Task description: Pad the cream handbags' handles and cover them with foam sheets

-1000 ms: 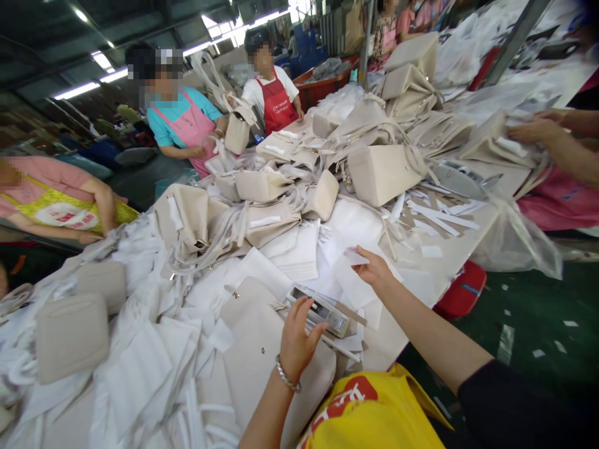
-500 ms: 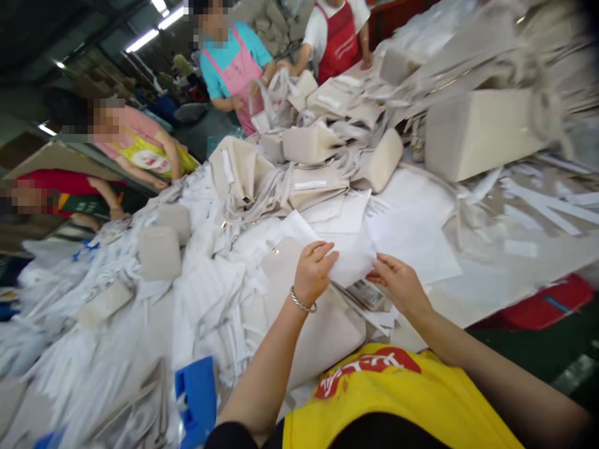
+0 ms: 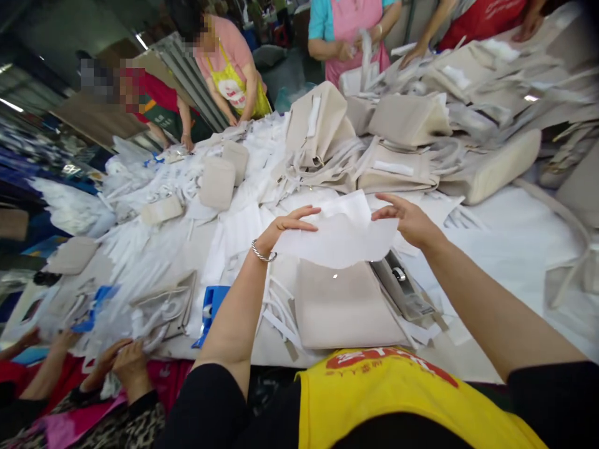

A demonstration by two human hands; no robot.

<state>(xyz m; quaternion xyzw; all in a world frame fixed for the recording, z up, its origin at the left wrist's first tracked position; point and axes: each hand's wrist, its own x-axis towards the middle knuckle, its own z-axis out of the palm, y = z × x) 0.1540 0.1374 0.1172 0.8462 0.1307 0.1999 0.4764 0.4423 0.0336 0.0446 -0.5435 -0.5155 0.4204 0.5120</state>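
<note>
A thin white sheet [image 3: 337,240] spans the space between my two hands, above a beige bag [image 3: 344,305] that lies flat in front of me. My left hand [image 3: 292,226] grips the sheet's left end, its long fingers stretched over the top and the thumb hidden beneath. At the right end, my right hand [image 3: 407,219] holds the sheet's edge near the palm, with its fingertips reaching past it and the thumb hidden. The bag's upper edge is covered by the sheet. Beside it lies a dark grey item with a shiny round fitting [image 3: 399,274].
Beige bags [image 3: 402,121] are heaped beyond my hands. White strips and wrapping [image 3: 150,249] spread leftward, near a blue object [image 3: 213,305]. Co-workers stand across the table, one in a pink apron [image 3: 358,31]. Another person's hands [image 3: 128,368] work at lower left.
My view has swung right and levelled. My hands have moved farther apart, and the sheet is now spread out over the bag. More co-workers' hands show at lower left.
</note>
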